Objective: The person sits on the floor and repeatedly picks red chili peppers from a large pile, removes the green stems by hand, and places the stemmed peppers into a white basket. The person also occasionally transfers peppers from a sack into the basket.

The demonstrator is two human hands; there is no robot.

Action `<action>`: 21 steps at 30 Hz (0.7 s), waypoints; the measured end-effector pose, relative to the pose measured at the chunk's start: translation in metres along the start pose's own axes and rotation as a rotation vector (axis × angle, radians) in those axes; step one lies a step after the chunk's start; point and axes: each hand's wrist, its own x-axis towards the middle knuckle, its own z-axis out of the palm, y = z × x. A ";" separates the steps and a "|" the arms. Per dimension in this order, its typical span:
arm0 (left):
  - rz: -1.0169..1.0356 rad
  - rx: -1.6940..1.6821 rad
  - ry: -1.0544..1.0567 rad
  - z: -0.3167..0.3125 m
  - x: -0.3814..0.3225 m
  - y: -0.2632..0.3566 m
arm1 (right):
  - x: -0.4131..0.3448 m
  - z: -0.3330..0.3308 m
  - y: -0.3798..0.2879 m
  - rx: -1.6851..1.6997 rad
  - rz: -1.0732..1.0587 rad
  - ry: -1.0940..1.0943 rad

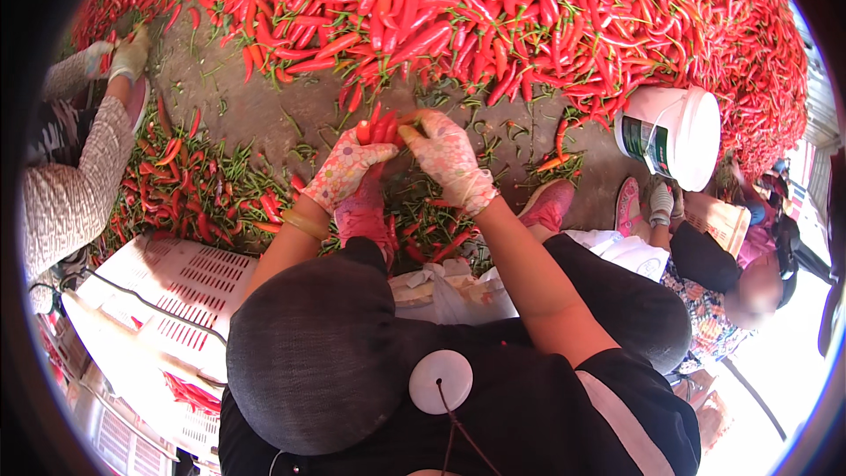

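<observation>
In a flower-patterned glove, my left hand [350,168] is closed around several red chili peppers [380,129], which stick up above its thumb. My right hand [446,155], gloved alike, is just to the right with its fingertips at the edge of the bunch; whether they pinch a stem cannot be told. A large heap of red chili peppers [449,13] with green stems spreads beyond both hands. Beneath and around my forearms lie loose green stems [231,178] mixed with red peppers on the floor.
A white plastic bucket [667,135] lies tipped at the heap's right edge. White slatted plastic crates [192,271] stand at my lower left, one with peppers inside. A co-worker's gloved hands [122,59] are at the far left; another person [714,284] sits at the right beside a crate [717,221].
</observation>
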 end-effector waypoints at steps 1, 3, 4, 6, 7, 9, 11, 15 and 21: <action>0.033 0.077 -0.008 0.000 0.000 0.000 | 0.001 -0.002 0.001 -0.120 -0.117 0.029; -0.144 -0.109 -0.029 0.002 0.001 -0.002 | 0.001 -0.002 0.004 -0.288 -0.199 0.003; -0.241 -0.243 -0.063 0.003 0.001 -0.003 | 0.001 -0.003 0.006 -0.338 -0.206 0.017; -0.346 -0.445 -0.089 0.010 0.001 -0.006 | 0.000 0.000 0.009 -0.377 -0.235 0.003; -0.353 -0.515 -0.081 0.013 0.000 -0.007 | 0.000 0.000 0.010 -0.318 -0.251 0.032; -0.356 -0.571 -0.076 0.018 -0.002 -0.009 | 0.000 0.000 0.010 -0.224 -0.208 0.060; -0.313 -0.569 -0.097 0.018 0.000 -0.011 | 0.003 -0.002 0.009 0.209 -0.069 0.118; -0.164 -0.346 0.081 0.010 0.006 -0.017 | 0.025 -0.018 0.007 0.391 0.269 0.065; -0.165 -0.514 0.182 -0.007 0.012 -0.027 | 0.112 -0.025 0.001 0.841 0.099 0.268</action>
